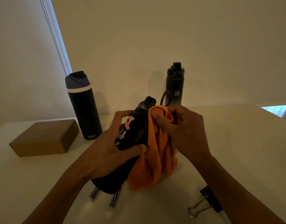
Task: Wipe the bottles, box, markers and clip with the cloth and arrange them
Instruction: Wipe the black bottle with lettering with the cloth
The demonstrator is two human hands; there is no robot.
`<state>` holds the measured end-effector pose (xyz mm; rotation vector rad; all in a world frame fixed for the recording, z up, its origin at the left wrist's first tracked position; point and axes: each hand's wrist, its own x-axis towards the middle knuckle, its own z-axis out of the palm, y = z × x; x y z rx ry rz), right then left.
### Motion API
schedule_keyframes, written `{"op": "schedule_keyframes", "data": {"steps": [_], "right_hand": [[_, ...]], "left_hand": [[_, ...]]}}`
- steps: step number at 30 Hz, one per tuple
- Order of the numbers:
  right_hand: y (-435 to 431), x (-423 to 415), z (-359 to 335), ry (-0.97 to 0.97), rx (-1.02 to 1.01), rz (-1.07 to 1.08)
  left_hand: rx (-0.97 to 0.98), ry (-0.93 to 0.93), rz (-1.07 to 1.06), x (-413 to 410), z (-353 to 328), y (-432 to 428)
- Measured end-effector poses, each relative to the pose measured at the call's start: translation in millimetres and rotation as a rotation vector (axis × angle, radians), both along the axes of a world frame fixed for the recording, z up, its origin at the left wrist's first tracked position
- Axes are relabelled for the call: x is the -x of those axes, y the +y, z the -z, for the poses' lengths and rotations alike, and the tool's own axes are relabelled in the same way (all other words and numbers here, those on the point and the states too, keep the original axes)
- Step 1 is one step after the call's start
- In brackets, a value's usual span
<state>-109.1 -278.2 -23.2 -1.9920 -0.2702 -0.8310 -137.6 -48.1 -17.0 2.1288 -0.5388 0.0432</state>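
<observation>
a person's left hand (110,152) grips a black stickered bottle (136,133) around its middle, thumb and fingers curled round the body. the bottle is tilted, with its cap pointing away, above a white table (236,143). whether the bottle's base rests on the surface cannot be told.

the right hand (186,131), just right of the bottle's shoulder, pinches a bunched orange cloth (155,159) between thumb and fingers. it holds the cloth against the bottle's right side, and the loose end hangs down along that side.

the ends of two markers (93,193) poke out from beneath the bottle's base, toward the viewer. a black binder clip (203,202) lies right of the bottle and nearer the viewer, partly hidden by the right forearm.

a tall navy bottle (84,110) with a pale band under its lid stands upright left of the held bottle and further back. a closed brown cardboard box (43,138) sits further left still, just beside the navy one. behind the held bottle, close to the wall, a dark bottle with a carry loop (175,84) stands upright.
</observation>
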Motion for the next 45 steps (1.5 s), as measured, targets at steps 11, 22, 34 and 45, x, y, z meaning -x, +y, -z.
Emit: {"op": "schedule_keyframes", "data": {"steps": [11,22,34,45], "right_hand": [[-10,-3,2,0.105,-0.134,-0.314],[23,3,12,0.265,-0.632,-0.26],[28,4,11,0.288,-0.666,-0.283],[16,3,14,0.344,-0.662,-0.475]], "left_hand": [[0.161,0.106,0.043,3,-6,3],[0.075,0.059,-0.019,6,0,-12],[-0.095,-0.028,-0.102,5,4,-15],[0.173,0.065,-0.015,0,4,-4]]}}
